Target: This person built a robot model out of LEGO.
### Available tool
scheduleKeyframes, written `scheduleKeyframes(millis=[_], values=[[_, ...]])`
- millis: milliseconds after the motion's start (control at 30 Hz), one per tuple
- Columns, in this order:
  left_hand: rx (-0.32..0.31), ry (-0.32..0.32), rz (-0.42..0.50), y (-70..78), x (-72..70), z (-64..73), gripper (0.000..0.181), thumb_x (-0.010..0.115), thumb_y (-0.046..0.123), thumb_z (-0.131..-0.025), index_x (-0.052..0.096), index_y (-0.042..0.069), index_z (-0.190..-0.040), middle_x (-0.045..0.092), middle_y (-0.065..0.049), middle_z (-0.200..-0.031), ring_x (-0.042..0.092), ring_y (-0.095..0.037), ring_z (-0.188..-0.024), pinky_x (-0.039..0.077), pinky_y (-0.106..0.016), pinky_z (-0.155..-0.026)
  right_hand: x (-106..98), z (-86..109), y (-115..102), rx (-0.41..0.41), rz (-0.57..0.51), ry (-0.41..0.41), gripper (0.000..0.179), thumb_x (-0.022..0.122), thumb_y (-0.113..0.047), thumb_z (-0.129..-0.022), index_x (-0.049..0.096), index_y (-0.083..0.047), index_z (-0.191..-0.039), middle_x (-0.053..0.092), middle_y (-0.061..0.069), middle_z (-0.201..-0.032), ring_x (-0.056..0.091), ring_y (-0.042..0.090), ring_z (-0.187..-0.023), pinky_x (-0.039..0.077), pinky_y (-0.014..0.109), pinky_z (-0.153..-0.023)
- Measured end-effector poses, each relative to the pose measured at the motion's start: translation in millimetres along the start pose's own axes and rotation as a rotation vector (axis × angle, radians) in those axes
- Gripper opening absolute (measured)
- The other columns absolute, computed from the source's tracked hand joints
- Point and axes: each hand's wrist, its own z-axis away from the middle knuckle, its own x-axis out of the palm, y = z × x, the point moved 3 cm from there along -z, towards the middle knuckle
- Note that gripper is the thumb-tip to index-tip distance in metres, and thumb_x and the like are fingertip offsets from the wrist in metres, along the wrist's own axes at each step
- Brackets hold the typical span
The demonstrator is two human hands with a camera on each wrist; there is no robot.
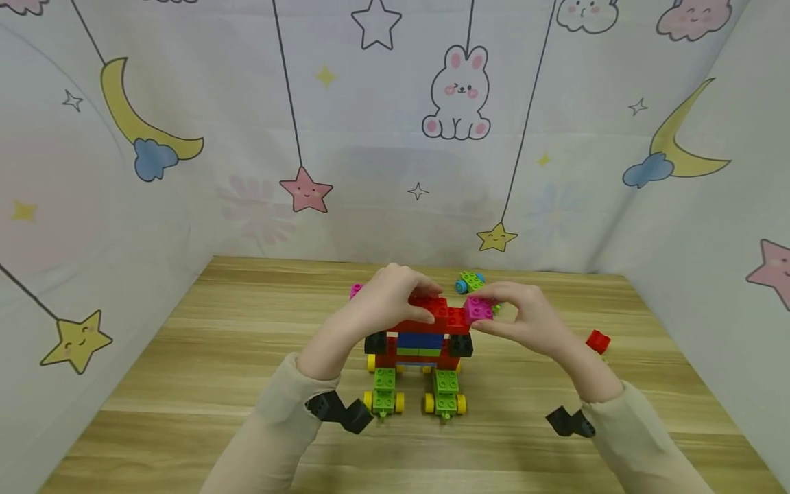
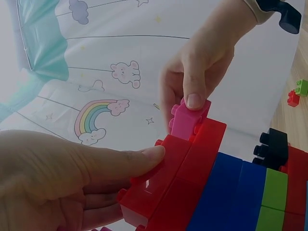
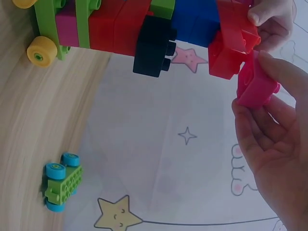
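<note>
A toy block structure stands on the table in the head view, with red bricks (image 1: 455, 318) on top, blue bricks (image 1: 420, 341) below them and black bricks (image 1: 460, 345) at both sides. At its bottom are green wheeled bases (image 1: 446, 384) with yellow wheels. My left hand (image 1: 390, 295) grips a red brick (image 2: 156, 180) of the top layer between thumb and fingers. My right hand (image 1: 524, 315) pinches a pink brick (image 3: 260, 86) at the right end of the red top. Whether the pink brick is fully seated on the red one cannot be told.
Behind the structure lies a green wheeled base (image 1: 471, 281) with blue wheels. A loose red brick (image 1: 597, 341) sits on the right of the wooden table (image 1: 247, 329), beside something green. Printed cloth (image 1: 382, 226) hangs behind and at both sides.
</note>
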Motion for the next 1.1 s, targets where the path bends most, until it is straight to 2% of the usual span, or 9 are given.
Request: scheduleKeyframes(millis=[100, 233, 567, 800, 900, 1100], values=[[-0.001, -0.001, 0.003, -0.2, 0.0, -0.1, 0.039, 0.077, 0.017, -0.083, 0.07, 0.007, -0.12, 0.072, -0.006, -0.117, 0.067, -0.02, -0.11, 0.052, -0.035, -0.096, 1.9, -0.6, 0.2, -0.011, -0.007, -0.005, 0.037, 0.081, -0.008, -0.078, 0.071, -0.005, -0.113, 0.073, 0.005, -0.106, 0.067, 0.015, -0.093, 0.058, 0.034, -0.08], [-0.008, -0.005, 0.009, -0.6, 0.2, -0.6, 0.039, 0.077, 0.017, -0.083, 0.07, 0.007, -0.121, 0.072, -0.006, -0.117, 0.067, -0.02, -0.11, 0.052, -0.035, -0.097, 3.8, -2.3, 0.1, -0.026, -0.016, -0.006, 0.036, 0.081, -0.006, -0.078, 0.071, -0.004, -0.113, 0.073, 0.006, -0.105, 0.067, 0.016, -0.091, 0.057, 0.032, -0.08], [-0.008, -0.011, 0.005, 0.2, 0.5, -1.1, 0.04, 0.077, 0.017, -0.084, 0.07, 0.007, -0.122, 0.071, -0.006, -0.118, 0.068, -0.02, -0.109, 0.053, -0.034, -0.095, 4.3, -5.5, -5.6, 0.011, 0.02, -0.041, 0.035, 0.08, -0.009, -0.079, 0.071, -0.003, -0.113, 0.073, 0.009, -0.107, 0.068, 0.02, -0.091, 0.058, 0.03, -0.075], [-0.012, -0.007, 0.007, 0.1, -1.2, -0.1, 0.04, 0.077, 0.017, -0.084, 0.07, 0.007, -0.121, 0.072, -0.006, -0.118, 0.067, -0.021, -0.11, 0.053, -0.035, -0.096, 4.0, -10.6, -7.9, -0.012, 0.068, -0.069, 0.034, 0.081, -0.01, -0.079, 0.071, -0.002, -0.111, 0.073, 0.009, -0.107, 0.068, 0.023, -0.094, 0.058, 0.04, -0.079], [-0.014, -0.008, 0.008, 0.0, -1.2, -0.2, 0.04, 0.077, 0.017, -0.083, 0.07, 0.007, -0.121, 0.072, -0.006, -0.118, 0.067, -0.021, -0.11, 0.053, -0.035, -0.096, 3.2, -12.3, -9.0, -0.018, 0.073, -0.083, 0.034, 0.081, -0.01, -0.079, 0.071, -0.002, -0.11, 0.073, 0.009, -0.106, 0.068, 0.024, -0.094, 0.057, 0.039, -0.078], [-0.013, -0.006, 0.008, -1.1, -0.7, -0.3, 0.04, 0.077, 0.017, -0.083, 0.07, 0.007, -0.121, 0.072, -0.006, -0.117, 0.067, -0.02, -0.109, 0.053, -0.035, -0.096, 1.6, -14.8, -10.2, 0.032, 0.038, -0.131, 0.033, 0.079, -0.011, -0.082, 0.071, -0.002, -0.112, 0.073, 0.01, -0.108, 0.066, 0.024, -0.094, 0.056, 0.037, -0.072]])
